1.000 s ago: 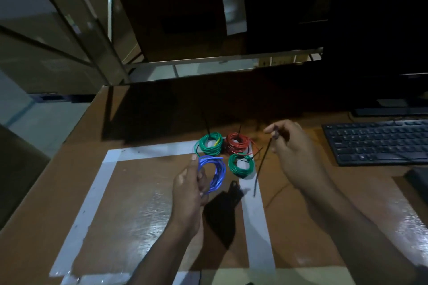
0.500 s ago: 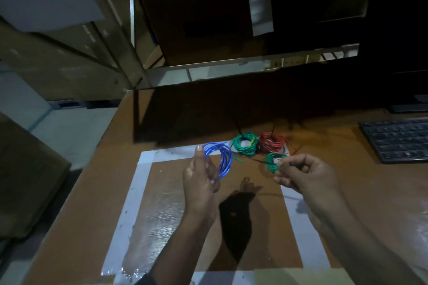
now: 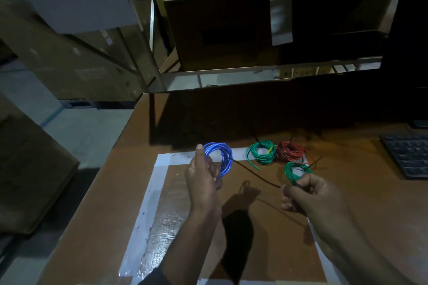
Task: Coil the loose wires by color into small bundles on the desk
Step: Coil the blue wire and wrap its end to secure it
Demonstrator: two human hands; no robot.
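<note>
My left hand (image 3: pixel 203 178) grips a blue wire coil (image 3: pixel 221 157) and holds it upright above the desk. A thin black tie (image 3: pixel 254 174) runs from the blue coil across to my right hand (image 3: pixel 303 194), which pinches its end. On the desk behind lie a green coil (image 3: pixel 261 152), a red coil (image 3: pixel 290 151) and a second green coil (image 3: pixel 296 171); this last one is partly covered by my right hand.
The brown desk (image 3: pixel 370 203) carries a white tape square (image 3: pixel 159 169) around the work area. A dark keyboard (image 3: pixel 410 155) sits at the right edge. Shelving and cardboard boxes (image 3: pixel 217 30) stand behind the desk; the floor drops away at left.
My right hand came down and toward me with the black tie, from beside the coils to in front of them. The view has swung left. The blue coil stays in my left hand.
</note>
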